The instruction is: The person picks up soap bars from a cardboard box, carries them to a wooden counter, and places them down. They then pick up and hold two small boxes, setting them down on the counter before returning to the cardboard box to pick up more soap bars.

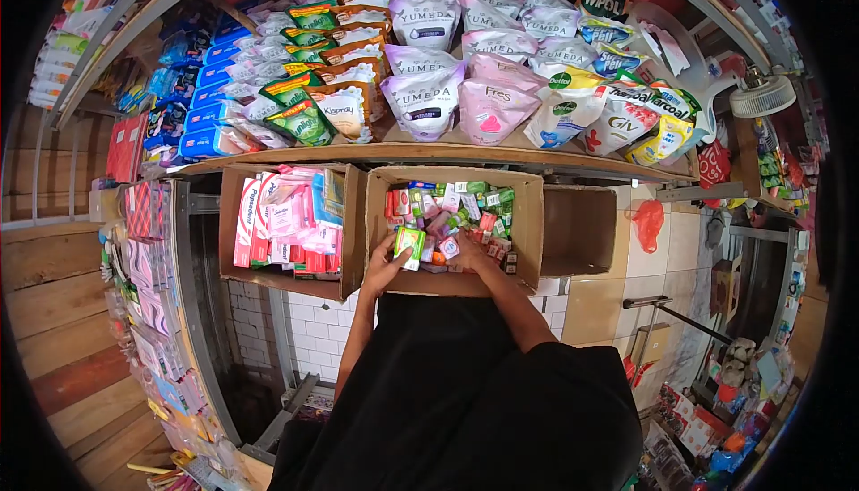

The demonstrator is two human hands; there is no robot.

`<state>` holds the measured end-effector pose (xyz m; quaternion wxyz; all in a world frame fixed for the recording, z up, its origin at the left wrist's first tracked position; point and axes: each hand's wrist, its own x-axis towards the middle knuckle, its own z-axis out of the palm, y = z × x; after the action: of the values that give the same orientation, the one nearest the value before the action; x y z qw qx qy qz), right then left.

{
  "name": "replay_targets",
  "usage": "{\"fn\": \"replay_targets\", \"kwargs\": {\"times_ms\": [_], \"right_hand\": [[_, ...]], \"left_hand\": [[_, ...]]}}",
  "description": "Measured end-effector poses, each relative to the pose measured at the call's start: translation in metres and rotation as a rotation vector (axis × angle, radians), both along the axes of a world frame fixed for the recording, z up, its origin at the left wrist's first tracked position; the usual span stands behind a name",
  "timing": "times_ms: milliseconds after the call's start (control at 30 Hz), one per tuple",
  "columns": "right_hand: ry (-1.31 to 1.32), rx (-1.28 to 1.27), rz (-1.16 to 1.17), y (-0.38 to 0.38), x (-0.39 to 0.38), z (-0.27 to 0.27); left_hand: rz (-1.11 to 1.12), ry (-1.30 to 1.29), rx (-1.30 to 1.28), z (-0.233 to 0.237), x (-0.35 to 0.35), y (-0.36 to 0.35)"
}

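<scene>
A wide cardboard box (456, 285) in front of me holds a jumble of small packs in green, red, purple and white. Over its left front corner, my left hand (383, 264) is closed on a small green-and-yellow box (410, 248), thumb and fingers at its left edge. My right hand (469, 255) reaches into the front middle of the carton. Its fingers are bent round a small packet with a round white label (449, 248), and some fingertips are hidden among the packs.
Left of the carton is another cardboard box (353, 232) with toothpaste boxes (247, 223) and pink packets (288, 214). A third box (578, 232) stands to the right. Behind them, a wooden shelf (376, 153) carries refill pouches (420, 97). A red plastic bag (648, 225) hangs farther right.
</scene>
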<state>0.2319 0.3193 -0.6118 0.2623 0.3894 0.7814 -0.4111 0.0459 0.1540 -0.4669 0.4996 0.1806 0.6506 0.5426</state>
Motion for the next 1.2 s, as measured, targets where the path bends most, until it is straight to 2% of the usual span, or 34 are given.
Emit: {"fn": "replay_targets", "kwargs": {"times_ms": [100,300,433,500,633,700,800,933,1000,1133,1200], "right_hand": [[0.154,-0.009,-0.081,-0.001,0.003,-0.001],[0.044,0.078,-0.080,0.000,-0.005,-0.022],[0.124,0.091,-0.023,-0.003,-0.006,-0.032],[0.215,0.126,-0.001,-0.005,-0.003,-0.024],[0.175,0.069,-0.006,0.000,-0.004,-0.001],[0.179,0.051,-0.036,-0.001,-0.002,-0.019],[0.039,0.029,-0.083,0.005,-0.004,-0.012],[0.032,-0.048,-0.060,0.015,-0.001,0.012],[0.014,-0.031,-0.056,0.018,0.006,0.007],[0.144,-0.117,-0.040,0.025,0.020,-0.012],[0.142,-0.130,-0.052,0.027,0.018,0.022]], "left_hand": [[-0.007,-0.035,-0.028,0.002,0.000,0.000],[-0.002,-0.040,-0.028,0.010,0.001,0.002],[0.012,-0.048,-0.026,0.009,0.001,0.001],[0.010,-0.037,-0.018,0.006,0.000,0.001],[0.036,-0.062,-0.040,0.004,0.001,0.000],[0.014,-0.041,-0.040,0.001,0.000,-0.001],[0.018,-0.033,-0.062,0.003,-0.001,-0.001],[0.018,-0.003,-0.018,-0.002,0.000,-0.002],[0.034,-0.026,-0.026,0.002,0.001,-0.001],[0.016,-0.016,0.015,0.004,0.001,0.000],[0.015,-0.015,0.031,0.003,0.000,-0.001]]}}
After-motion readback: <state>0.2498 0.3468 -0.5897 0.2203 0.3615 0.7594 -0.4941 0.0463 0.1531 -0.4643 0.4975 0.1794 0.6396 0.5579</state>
